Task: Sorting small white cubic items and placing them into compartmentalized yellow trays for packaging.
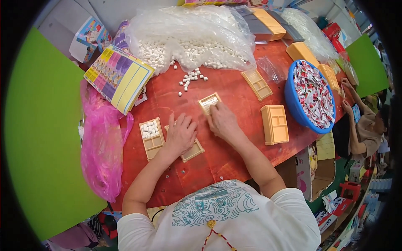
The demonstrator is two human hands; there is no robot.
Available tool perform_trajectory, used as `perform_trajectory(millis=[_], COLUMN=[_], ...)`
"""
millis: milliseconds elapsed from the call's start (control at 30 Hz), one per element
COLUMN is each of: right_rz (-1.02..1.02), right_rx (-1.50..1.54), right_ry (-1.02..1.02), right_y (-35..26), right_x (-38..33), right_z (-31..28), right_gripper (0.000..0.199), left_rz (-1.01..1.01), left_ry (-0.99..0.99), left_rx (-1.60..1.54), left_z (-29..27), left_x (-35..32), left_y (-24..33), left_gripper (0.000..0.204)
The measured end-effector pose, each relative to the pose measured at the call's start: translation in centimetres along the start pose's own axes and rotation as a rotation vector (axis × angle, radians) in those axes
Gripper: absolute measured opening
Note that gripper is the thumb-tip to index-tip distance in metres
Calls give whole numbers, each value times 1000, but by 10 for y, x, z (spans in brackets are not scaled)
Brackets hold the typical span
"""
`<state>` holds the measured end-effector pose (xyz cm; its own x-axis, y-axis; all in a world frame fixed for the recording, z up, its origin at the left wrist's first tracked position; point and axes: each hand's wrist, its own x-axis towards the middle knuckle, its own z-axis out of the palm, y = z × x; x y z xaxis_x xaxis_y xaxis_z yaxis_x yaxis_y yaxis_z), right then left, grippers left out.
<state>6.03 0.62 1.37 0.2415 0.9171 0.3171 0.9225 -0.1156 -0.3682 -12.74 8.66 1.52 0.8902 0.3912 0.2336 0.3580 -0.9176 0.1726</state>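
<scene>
My right hand [225,120] grips a small cream tray [204,99] near the middle of the red table, fingers at its near right edge. White cubes [210,101] in that tray look slightly blurred. To the left, my left hand [181,134] rests over a cream compartment tray [193,152], fingers apart and bent downward. The hand hides most of this tray. Beside it lies another compartment tray [153,142], its far section filled with white cubes [150,129].
Loose cubes [190,78] lie before a large clear bag [188,33] of cubes. A blue basin [292,100] of sachets and stacked trays [275,125] stand right. Printed card sheets [119,79] and a pink bag [100,142] lie left. Another person [368,125] works far right.
</scene>
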Motion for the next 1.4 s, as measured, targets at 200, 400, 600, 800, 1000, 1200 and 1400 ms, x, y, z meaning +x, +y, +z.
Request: perform_trajectory(millis=[200, 400, 600, 800, 1000, 1200, 1400], right_rz=[23, 186, 45, 64, 127, 45, -26], right_rx=[176, 70, 67, 194, 266, 431, 560], right_ry=[-72, -158, -185, -276, -82, 21, -46], right_y=[2, 50, 69, 40, 46, 20, 6], right_x=[40, 124, 164, 159, 151, 87, 35], right_z=[-10, 21, 58, 57, 55, 32, 22], right_gripper=[23, 35, 38, 26, 17, 12, 12], left_rz=[-166, -538, -502, -508, -600, -321, -261], left_ry=[127, -179, -253, -135, -91, 130, -22], left_rx=[-222, -154, -143, -270, -656, -562, -532], left_z=[-26, -2, 22, 27, 20, 17, 2], left_x=[28, 106, 159, 164, 165, 101, 54], left_y=[-28, -62, -75, -85, -73, -46, -9], left_gripper=[39, 60, 57, 41, 23, 18, 15])
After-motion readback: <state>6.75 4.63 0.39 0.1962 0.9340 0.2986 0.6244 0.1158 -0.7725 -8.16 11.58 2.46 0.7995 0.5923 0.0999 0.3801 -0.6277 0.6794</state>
